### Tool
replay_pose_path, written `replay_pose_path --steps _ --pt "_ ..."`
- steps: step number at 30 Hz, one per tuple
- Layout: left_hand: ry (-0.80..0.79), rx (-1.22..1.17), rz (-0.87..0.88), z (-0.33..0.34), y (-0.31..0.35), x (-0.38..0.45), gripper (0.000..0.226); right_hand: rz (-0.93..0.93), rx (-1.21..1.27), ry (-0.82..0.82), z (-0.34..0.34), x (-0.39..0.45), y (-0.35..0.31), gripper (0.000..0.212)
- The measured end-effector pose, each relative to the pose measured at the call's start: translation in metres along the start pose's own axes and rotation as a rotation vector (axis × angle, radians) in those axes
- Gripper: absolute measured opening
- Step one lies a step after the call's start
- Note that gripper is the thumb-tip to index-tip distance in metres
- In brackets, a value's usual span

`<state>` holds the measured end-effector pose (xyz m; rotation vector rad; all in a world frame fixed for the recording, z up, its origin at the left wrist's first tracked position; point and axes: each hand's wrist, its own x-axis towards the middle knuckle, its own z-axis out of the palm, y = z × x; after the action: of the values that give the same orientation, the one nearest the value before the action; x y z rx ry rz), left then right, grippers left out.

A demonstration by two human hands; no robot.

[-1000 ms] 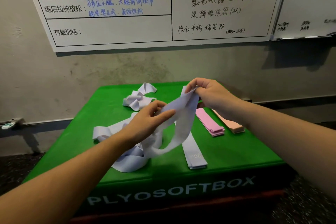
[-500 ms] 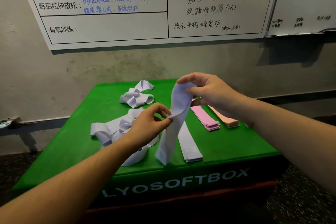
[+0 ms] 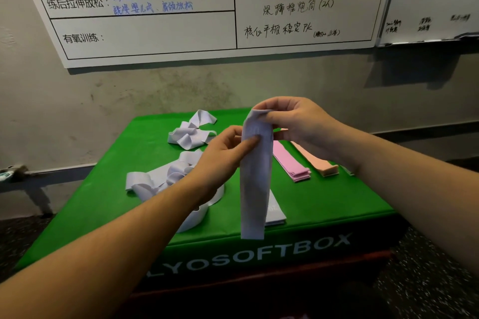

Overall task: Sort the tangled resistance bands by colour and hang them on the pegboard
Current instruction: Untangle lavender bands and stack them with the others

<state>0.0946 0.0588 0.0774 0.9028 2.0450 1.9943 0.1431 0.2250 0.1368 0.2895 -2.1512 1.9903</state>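
Observation:
A lilac resistance band [image 3: 254, 189] hangs flat and straight above the green soft box [image 3: 324, 204]. My right hand [image 3: 293, 122] pinches its top end. My left hand [image 3: 225, 153] pinches the band's left edge just below. A tangle of lilac bands [image 3: 160, 179] lies at the left of the box top, with a smaller lilac tangle [image 3: 191, 132] behind it. A flat folded lilac band [image 3: 276, 211] lies behind the hanging one. A folded pink stack [image 3: 290, 163] and a peach stack [image 3: 318, 160] lie to the right.
The box stands against a grey wall. A whiteboard [image 3: 155, 33] with writing hangs above it, and a second board [image 3: 435, 2] is at the upper right. No pegboard is in view. Dark speckled floor [image 3: 427, 280] surrounds the box.
The lilac band came free of the tangle and was pulled up and straightened. My left hand moved up from the pile to the band's upper edge, close under my right hand.

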Motion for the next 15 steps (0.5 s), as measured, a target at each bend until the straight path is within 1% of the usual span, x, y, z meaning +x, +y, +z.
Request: replay_pose_path --steps 2,6,9,12,15 --pt "-0.010 -0.025 -0.029 0.004 -0.002 0.003 0.021 -0.004 0.019 0.045 0.000 0.001 0.004 0.024" --pt "0.008 -0.072 -0.048 0.014 -0.001 0.007 0.033 0.012 0.063 0.170 0.002 0.002 0.015 0.021" --pt "0.093 -0.112 -0.045 0.021 0.001 0.011 0.021 0.070 0.158 0.217 0.006 -0.001 0.028 0.021" --pt "0.155 -0.202 -0.062 0.024 0.002 0.018 0.014 0.108 0.114 0.202 0.009 -0.012 0.050 0.036" --pt "0.195 -0.384 -0.107 0.029 0.007 0.023 0.010 0.087 0.011 0.116 0.009 -0.027 0.069 0.053"
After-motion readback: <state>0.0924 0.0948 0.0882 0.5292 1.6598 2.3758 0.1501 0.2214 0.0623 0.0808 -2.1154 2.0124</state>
